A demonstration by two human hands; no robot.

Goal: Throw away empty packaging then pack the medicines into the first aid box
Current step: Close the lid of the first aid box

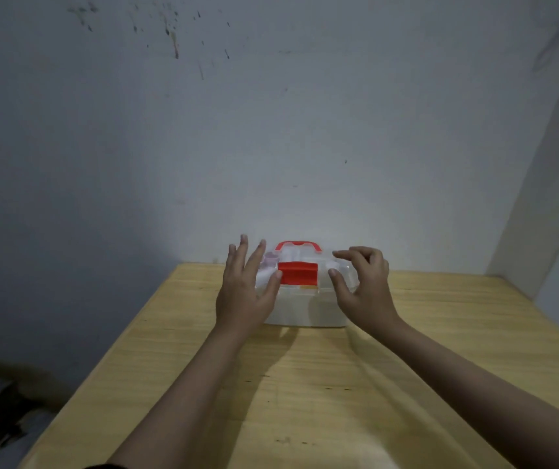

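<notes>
I see one first aid box point(305, 306) near the far edge of the counter point(440, 350), its lid shut, with one red handle point(300, 246) and one red latch point(297, 273). My left hand point(245, 292) covers the box's left end, its grip spread flat and open, holding nothing. My right hand point(364, 286) hides the right end, fingers curled loose. The things inside look blurry and I cannot count them.
</notes>
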